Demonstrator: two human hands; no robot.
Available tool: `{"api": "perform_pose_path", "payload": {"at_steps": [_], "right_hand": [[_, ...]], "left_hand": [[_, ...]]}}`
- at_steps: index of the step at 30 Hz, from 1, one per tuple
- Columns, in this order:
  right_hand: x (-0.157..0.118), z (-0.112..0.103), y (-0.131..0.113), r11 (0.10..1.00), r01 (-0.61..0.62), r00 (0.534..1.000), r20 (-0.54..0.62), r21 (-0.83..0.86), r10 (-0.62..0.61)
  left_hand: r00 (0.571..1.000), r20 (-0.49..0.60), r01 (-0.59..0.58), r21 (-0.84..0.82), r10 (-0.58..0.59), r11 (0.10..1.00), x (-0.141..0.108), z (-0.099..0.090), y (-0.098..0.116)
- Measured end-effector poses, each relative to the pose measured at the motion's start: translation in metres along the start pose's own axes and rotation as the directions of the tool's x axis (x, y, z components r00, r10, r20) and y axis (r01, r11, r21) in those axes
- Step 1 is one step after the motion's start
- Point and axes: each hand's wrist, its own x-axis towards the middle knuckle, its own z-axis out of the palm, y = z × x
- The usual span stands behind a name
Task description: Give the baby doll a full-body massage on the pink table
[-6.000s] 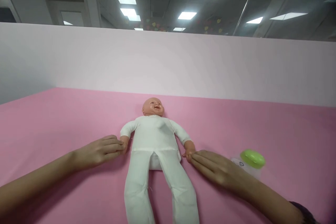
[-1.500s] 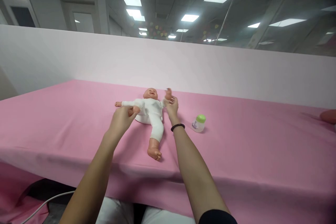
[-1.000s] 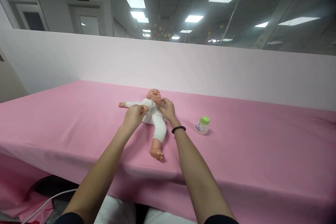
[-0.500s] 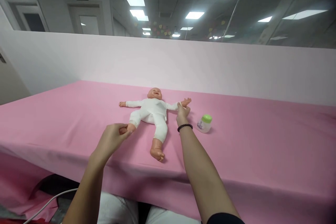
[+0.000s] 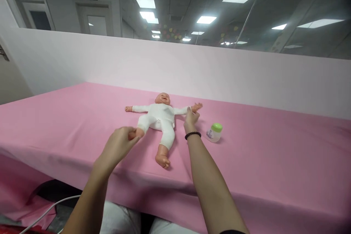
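A baby doll [image 5: 161, 115] with a white cloth body lies on its back, its head toward the wall. My left hand [image 5: 120, 142] is closed around the doll's foot on the left side. Beyond the doll's other side, my right hand [image 5: 191, 119], with a dark beaded bracelet on the wrist, grips the doll's arm near its wrist. The doll's open plastic hand sticks out past my fingers. Its other leg and arm rest on the cloth, untouched. To the right of my right hand stands a small clear jar [image 5: 214, 132] with a green lid.
A pink cloth [image 5: 263, 153] covers the table and hangs over the front edge. Behind it rises a low white wall [image 5: 192, 65] topped by glass panels. A white cable [image 5: 55, 204] runs at the lower left, below the table edge.
The view has shifted slightly. Both hands keep their hold on the doll's foot and arm; the doll's held arm and leg have barely moved.
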Motion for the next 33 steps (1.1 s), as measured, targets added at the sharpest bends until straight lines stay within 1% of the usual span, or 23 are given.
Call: {"api": "perform_pose_path", "payload": {"at_steps": [2, 4, 6, 7, 8, 9, 10, 11, 12, 13, 14, 16, 17, 18, 19, 22, 25, 26, 28, 30, 31, 32, 33], "right_hand": [[0.006, -0.007, 0.003, 0.996, -0.092, 0.993, -0.075, 0.003, 0.092], [0.004, -0.007, 0.003, 0.998, -0.068, 0.996, -0.059, -0.015, 0.067], [-0.006, -0.002, -0.002, 0.994, 0.104, 0.994, 0.040, -0.035, -0.103], [-0.012, 0.003, -0.005, 0.970, 0.239, 0.963, 0.141, -0.044, -0.231], [-0.019, 0.007, -0.007, 0.922, 0.385, 0.891, 0.278, -0.044, -0.359], [-0.026, 0.011, -0.010, 0.856, 0.516, 0.782, 0.425, -0.029, -0.456], [-0.031, 0.015, -0.011, 0.793, 0.610, 0.664, 0.548, -0.005, -0.508], [-0.034, 0.017, -0.011, 0.748, 0.664, 0.571, 0.634, 0.016, -0.521], [-0.035, 0.019, -0.011, 0.731, 0.682, 0.526, 0.677, 0.026, -0.515], [-0.034, 0.019, -0.009, 0.742, 0.670, 0.542, 0.670, 0.020, -0.507], [-0.031, 0.017, -0.008, 0.778, 0.628, 0.611, 0.622, -0.004, -0.490], [-0.019, 0.009, -0.006, 0.886, 0.454, 0.823, 0.426, -0.096, -0.376], [-0.013, 0.003, -0.005, 0.929, 0.339, 0.911, 0.301, -0.151, -0.283], [-0.006, -0.004, -0.004, 0.953, 0.225, 0.965, 0.185, -0.205, -0.188], [0.001, -0.013, -0.003, 0.956, 0.129, 0.989, 0.099, -0.264, -0.106], [0.013, -0.036, 0.002, 0.887, 0.022, 1.000, 0.012, -0.462, -0.018], [0.015, -0.047, 0.008, 0.797, 0.082, 0.997, 0.050, -0.599, -0.065], [0.015, -0.047, 0.011, 0.774, 0.129, 0.992, 0.081, -0.620, -0.100], [0.014, -0.046, 0.014, 0.727, 0.222, 0.975, 0.158, -0.649, -0.157], [0.014, -0.042, 0.012, 0.695, 0.256, 0.966, 0.196, -0.672, -0.167], [0.014, -0.041, 0.008, 0.688, 0.250, 0.968, 0.199, -0.681, -0.155], [0.014, -0.039, 0.001, 0.679, 0.244, 0.969, 0.211, -0.693, -0.132], [0.012, -0.037, -0.008, 0.662, 0.246, 0.965, 0.240, -0.708, -0.101]], "left_hand": [[0.997, 0.064, 0.029, 0.011, -0.029, 1.000, -0.019, -0.006, -0.006], [0.999, 0.049, 0.001, -0.003, 0.000, 1.000, -0.015, -0.003, -0.007], [0.996, -0.058, -0.065, -0.031, 0.063, 0.997, 0.008, 0.007, -0.003], [0.988, -0.121, -0.100, -0.034, 0.095, 0.994, 0.025, 0.013, 0.001], [0.977, -0.177, -0.128, -0.027, 0.122, 0.991, 0.043, 0.020, 0.006], [0.969, -0.205, -0.144, -0.004, 0.140, 0.990, 0.061, 0.027, 0.012], [0.968, -0.195, -0.155, 0.027, 0.158, 0.987, 0.076, 0.033, 0.017], [0.972, -0.161, -0.165, 0.059, 0.172, 0.985, 0.089, 0.038, 0.022], [0.975, -0.119, -0.175, 0.087, 0.185, 0.981, 0.097, 0.041, 0.027], [0.977, -0.083, -0.186, 0.107, 0.195, 0.977, 0.100, 0.042, 0.031], [0.978, -0.058, -0.191, 0.118, 0.199, 0.974, 0.099, 0.039, 0.033], [0.981, -0.025, -0.188, 0.117, 0.192, 0.975, 0.082, 0.027, 0.035], [0.984, -0.006, -0.174, 0.110, 0.176, 0.979, 0.069, 0.018, 0.034], [0.987, 0.026, -0.162, 0.106, 0.160, 0.981, 0.053, 0.010, 0.032], [0.988, 0.065, -0.146, 0.108, 0.140, 0.983, 0.037, 0.003, 0.028], [0.986, 0.139, -0.115, 0.194, 0.088, 0.974, -0.003, -0.005, 0.015], [0.982, 0.179, -0.091, 0.206, 0.054, 0.974, -0.020, 0.001, 0.000], [0.971, 0.232, -0.094, 0.172, 0.052, 0.981, -0.020, 0.001, -0.005], [0.898, 0.432, -0.112, 0.044, 0.083, 0.993, -0.008, -0.006, -0.018], [0.751, 0.638, -0.106, -0.134, 0.168, 0.985, 0.019, -0.020, -0.034], [0.697, 0.686, -0.090, -0.208, 0.211, 0.974, 0.038, -0.027, -0.043], [0.686, 0.688, -0.064, -0.265, 0.235, 0.962, 0.059, -0.033, -0.053], [0.741, 0.636, -0.028, -0.293, 0.216, 0.956, 0.083, -0.036, -0.063]]}}
